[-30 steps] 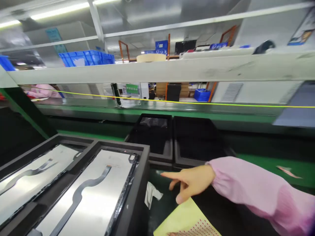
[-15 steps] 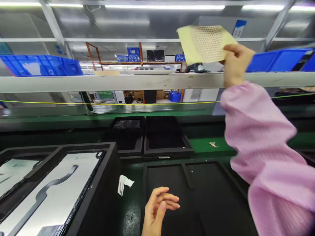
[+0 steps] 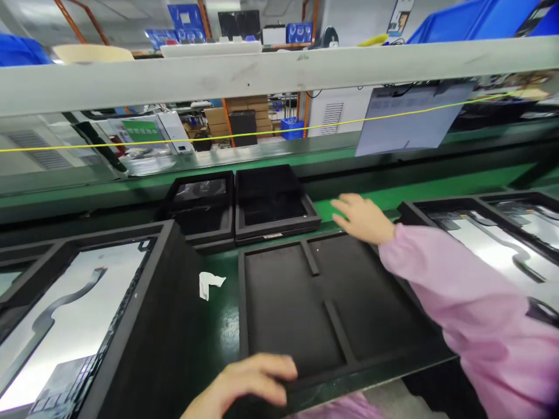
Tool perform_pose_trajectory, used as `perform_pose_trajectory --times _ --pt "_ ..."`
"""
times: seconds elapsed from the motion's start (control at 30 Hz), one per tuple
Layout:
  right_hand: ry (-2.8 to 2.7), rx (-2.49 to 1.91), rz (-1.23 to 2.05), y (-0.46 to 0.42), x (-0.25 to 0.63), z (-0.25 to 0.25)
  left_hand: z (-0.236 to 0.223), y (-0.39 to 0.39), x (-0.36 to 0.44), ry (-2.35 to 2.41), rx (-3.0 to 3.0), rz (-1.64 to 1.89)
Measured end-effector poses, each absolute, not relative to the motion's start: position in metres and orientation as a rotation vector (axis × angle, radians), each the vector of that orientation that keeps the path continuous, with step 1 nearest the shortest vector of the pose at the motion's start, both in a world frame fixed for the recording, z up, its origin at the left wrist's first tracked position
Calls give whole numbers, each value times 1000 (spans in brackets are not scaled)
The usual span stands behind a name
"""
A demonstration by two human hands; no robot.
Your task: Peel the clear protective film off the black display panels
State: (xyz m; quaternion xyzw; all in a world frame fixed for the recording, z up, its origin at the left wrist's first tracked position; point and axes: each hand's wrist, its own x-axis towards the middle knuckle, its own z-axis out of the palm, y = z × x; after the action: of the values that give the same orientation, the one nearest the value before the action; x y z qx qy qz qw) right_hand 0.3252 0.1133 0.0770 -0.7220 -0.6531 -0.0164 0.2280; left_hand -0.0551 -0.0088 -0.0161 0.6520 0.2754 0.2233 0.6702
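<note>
Below me lies a black foam tray [image 3: 288,302] with two shallow compartments and nothing in them but small specks. My left hand [image 3: 248,378] is at the tray's near left corner, fingers apart and holding nothing; whether it touches the foam I cannot tell. Over the far right corner, my right hand [image 3: 364,216] is open with its fingers spread, its pink sleeve [image 3: 437,273] reaching in from the right. On the shelf above, a bit of yellow [image 3: 373,41] shows near the blue bins.
Stacked foam trays with display panels stand at left [image 3: 82,302] and right [image 3: 489,233]. Two smaller black trays [image 3: 273,201] sit behind. A white scrap [image 3: 210,284] lies on the green bench. A yellow cord [image 3: 262,132] and a white shelf beam [image 3: 196,81] cross ahead.
My right hand has let go of the yellow dotted sheet and come down from shelf height to the tray. My left hand has moved lower and left. The view has tipped downward.
</note>
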Motion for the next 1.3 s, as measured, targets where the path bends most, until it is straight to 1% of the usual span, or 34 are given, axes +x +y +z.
perform_pose_trajectory --times 0.07,0.13,0.2,0.27,0.37,0.47,0.53,0.63,0.7,0.73,0.87,1.03,1.13,1.3 --pt "-1651 -2310 108 84 348 13 -35 -7 -54 1093 1491 604" --pt "-1472 -2525 184 63 375 -33 -60 -4 -47 1431 1546 649" --pt "-1388 -2598 288 49 401 -60 -83 -4 -39 1589 1616 672" --pt "-1396 -2553 416 41 422 -72 -99 -6 -34 1650 1633 684" --pt "-1508 -2317 583 31 440 -73 -97 -12 -35 1648 1603 688" --pt "-1531 -2087 670 25 449 -66 -67 -12 -40 1614 1562 767" --pt "-1430 -2024 633 25 453 -56 -36 -9 -40 1607 1538 974" --pt "-1236 -1956 520 38 447 -33 7 0 -32 1538 1567 1471" --pt "-1137 -1898 531 58 430 -15 22 10 -24 1477 1585 1671" --pt "-1094 -1867 567 71 417 -6 25 17 -20 1446 1598 1699" --pt "-939 -1752 729 145 341 19 17 48 -3 1321 1723 1523" --pt "-907 -1717 945 220 260 14 1 78 4 1336 1861 1307" --pt "-900 -1738 991 233 244 3 -14 102 1 1410 1901 1207" --pt "-991 -1677 1017 219 241 -10 -42 162 20 1587 1923 1163"
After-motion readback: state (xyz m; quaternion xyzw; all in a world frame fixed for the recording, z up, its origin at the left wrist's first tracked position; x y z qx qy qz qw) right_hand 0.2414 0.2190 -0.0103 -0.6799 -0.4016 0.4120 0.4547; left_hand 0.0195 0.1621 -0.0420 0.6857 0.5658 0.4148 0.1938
